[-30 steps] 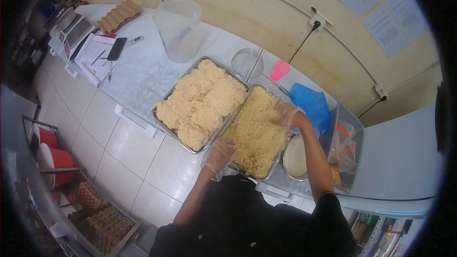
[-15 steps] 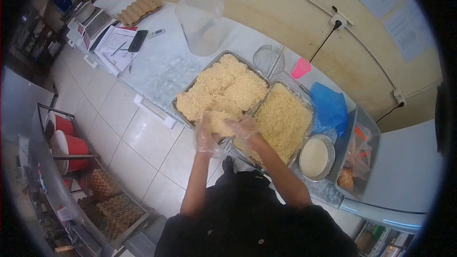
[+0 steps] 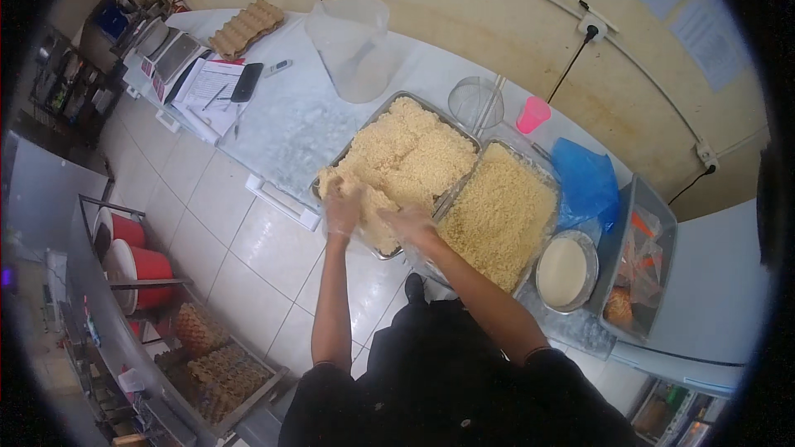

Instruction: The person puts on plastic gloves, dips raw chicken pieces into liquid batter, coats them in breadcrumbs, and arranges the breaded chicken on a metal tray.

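A metal tray (image 3: 466, 134) holds several flat pieces (image 3: 406, 145) thickly coated in pale crumbs. At its near left corner, my left hand (image 3: 342, 211), in a clear plastic glove, grips the left side of one crumb-coated piece (image 3: 377, 213). My right hand (image 3: 411, 225), gloved the same way, has the right side of that piece between its fingers. The piece lies low against the others; its underside is hidden. Close by on the right, a second tray (image 3: 553, 186) is filled with loose breadcrumbs (image 3: 501, 215).
A metal bowl of pale batter (image 3: 565, 271), a blue plastic bag (image 3: 584, 182) and a grey bin (image 3: 654, 281) stand at right. Behind the trays are a sieve (image 3: 476, 102), pink cup (image 3: 533, 114) and clear plastic container (image 3: 352, 50). Papers (image 3: 207, 95) and a phone (image 3: 247, 83) lie far left.
Both hands have moved the crumb-coated piece forward and down into the tray's near left corner. The view has shifted slightly.
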A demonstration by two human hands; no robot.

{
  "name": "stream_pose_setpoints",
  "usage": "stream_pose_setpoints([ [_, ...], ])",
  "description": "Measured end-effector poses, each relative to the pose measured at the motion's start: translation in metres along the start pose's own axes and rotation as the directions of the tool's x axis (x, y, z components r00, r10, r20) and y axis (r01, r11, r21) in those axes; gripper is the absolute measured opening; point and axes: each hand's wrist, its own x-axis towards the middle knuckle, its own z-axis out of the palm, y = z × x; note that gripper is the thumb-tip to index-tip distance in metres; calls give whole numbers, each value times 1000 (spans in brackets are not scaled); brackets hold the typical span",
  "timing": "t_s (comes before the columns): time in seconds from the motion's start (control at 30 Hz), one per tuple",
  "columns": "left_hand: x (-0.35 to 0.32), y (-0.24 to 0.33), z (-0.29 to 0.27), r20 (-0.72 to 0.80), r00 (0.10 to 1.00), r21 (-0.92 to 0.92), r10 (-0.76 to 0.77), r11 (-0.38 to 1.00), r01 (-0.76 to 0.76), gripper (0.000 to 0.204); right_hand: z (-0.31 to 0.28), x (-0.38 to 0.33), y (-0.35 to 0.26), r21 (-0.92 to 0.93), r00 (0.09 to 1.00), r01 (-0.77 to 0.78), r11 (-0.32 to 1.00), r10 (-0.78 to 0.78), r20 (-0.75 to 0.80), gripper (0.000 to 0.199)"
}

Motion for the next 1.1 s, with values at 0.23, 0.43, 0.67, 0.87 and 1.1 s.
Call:
stream_pose_setpoints([
  [0.23,82,-58,-21,-23,998,-32,52,998,-53,50,66,77,-20,-24,949,310,951,-311,-61,59],
  [0.43,83,-66,7,-106,961,255,256,941,-222,37,34,84,3,-358,859,509,783,-491,146,64],
  [0.67,74,-29,14,377,919,890,118,227,-394,52,-82,-8,70,-266,924,362,893,-381,-19,55],
  [0.87,63,-16,34,416,897,840,148,315,-442,54,-255,-186,170,-137,859,220,966,-259,-443,40],
  [1.1,54,-22,46,202,959,772,199,570,-281,55,-391,-363,304,69,619,-298,952,248,-746,33],
])
